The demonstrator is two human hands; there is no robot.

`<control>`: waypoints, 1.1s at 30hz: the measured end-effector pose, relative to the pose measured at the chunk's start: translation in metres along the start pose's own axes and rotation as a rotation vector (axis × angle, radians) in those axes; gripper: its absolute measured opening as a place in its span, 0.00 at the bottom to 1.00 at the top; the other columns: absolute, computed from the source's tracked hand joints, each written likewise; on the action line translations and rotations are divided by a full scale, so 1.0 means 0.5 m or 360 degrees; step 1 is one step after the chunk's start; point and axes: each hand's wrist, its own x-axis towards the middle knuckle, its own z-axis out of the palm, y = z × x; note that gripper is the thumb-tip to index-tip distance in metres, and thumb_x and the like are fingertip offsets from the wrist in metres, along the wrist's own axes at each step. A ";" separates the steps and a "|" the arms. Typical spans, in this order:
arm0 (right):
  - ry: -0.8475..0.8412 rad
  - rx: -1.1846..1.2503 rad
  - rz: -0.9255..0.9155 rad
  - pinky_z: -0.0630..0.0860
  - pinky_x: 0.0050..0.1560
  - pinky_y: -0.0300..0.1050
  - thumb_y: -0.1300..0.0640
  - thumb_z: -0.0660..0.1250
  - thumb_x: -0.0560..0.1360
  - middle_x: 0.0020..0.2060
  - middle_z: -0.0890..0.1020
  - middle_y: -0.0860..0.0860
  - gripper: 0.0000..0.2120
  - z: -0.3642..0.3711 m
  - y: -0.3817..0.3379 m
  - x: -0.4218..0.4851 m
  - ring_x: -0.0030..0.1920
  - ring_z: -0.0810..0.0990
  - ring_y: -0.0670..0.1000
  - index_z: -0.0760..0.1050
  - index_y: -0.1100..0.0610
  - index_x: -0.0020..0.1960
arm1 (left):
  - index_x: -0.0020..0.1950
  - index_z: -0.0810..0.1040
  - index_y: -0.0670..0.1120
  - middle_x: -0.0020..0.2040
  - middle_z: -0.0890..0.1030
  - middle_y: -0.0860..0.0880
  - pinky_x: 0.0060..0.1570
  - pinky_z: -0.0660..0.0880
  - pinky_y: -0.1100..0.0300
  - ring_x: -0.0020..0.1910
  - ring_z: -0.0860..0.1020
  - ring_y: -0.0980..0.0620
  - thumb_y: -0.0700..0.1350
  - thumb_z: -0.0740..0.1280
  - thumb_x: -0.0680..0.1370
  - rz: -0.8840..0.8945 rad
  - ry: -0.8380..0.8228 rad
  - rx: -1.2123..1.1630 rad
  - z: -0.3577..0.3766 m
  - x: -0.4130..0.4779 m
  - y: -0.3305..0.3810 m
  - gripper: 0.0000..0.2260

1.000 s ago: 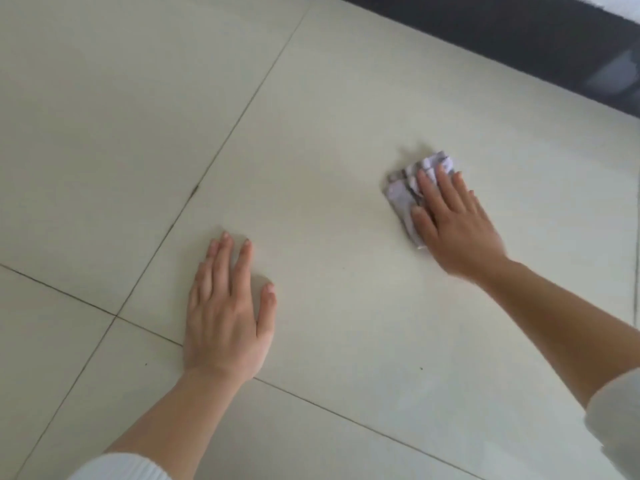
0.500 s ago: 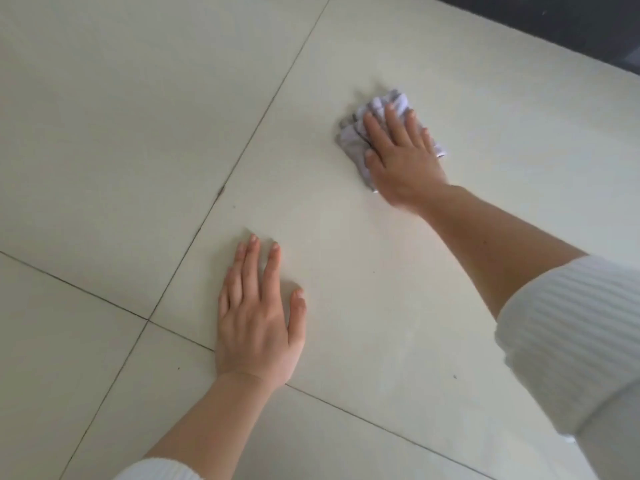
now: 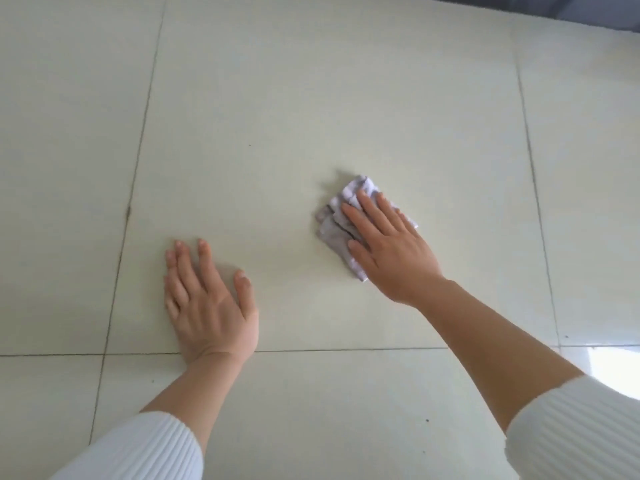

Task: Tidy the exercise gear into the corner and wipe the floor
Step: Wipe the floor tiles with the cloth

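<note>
head cam | looks steeply down, forward | close over tiled floor | single view

A dark strip runs along the far edge of the room. A bright patch of glare shines low on the right.

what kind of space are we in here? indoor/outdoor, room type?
Indoors, probably a home room, type unclear. The floor is large glossy pale tiles with thin grout lines; the right hand presses a crumpled cloth flat on it, and the left hand braces beside it.
</note>
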 end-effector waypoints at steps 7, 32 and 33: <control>-0.0089 0.0299 0.0851 0.39 0.74 0.45 0.46 0.46 0.82 0.76 0.38 0.42 0.26 0.023 0.024 -0.249 0.76 0.36 0.49 0.40 0.42 0.77 | 0.75 0.58 0.43 0.76 0.57 0.38 0.71 0.54 0.44 0.76 0.54 0.40 0.54 0.53 0.77 0.0052 0.0021 -0.0116 0.003 0.001 -0.002 0.29; 0.0108 0.0188 -0.0150 0.37 0.75 0.57 0.52 0.51 0.81 0.78 0.48 0.49 0.27 0.143 -0.261 -0.210 0.76 0.39 0.60 0.50 0.48 0.78 | 0.77 0.34 0.52 0.77 0.34 0.44 0.74 0.39 0.50 0.77 0.36 0.47 0.67 0.42 0.76 0.0213 -0.0688 0.0459 -0.097 -0.115 -0.164 0.36; 0.0071 0.0137 -0.0310 0.37 0.75 0.56 0.52 0.51 0.81 0.78 0.50 0.49 0.26 0.147 -0.262 -0.222 0.77 0.41 0.60 0.51 0.48 0.78 | 0.77 0.34 0.52 0.77 0.34 0.44 0.74 0.39 0.50 0.77 0.36 0.47 0.67 0.42 0.76 0.0193 -0.0730 0.0512 -0.105 -0.119 -0.172 0.36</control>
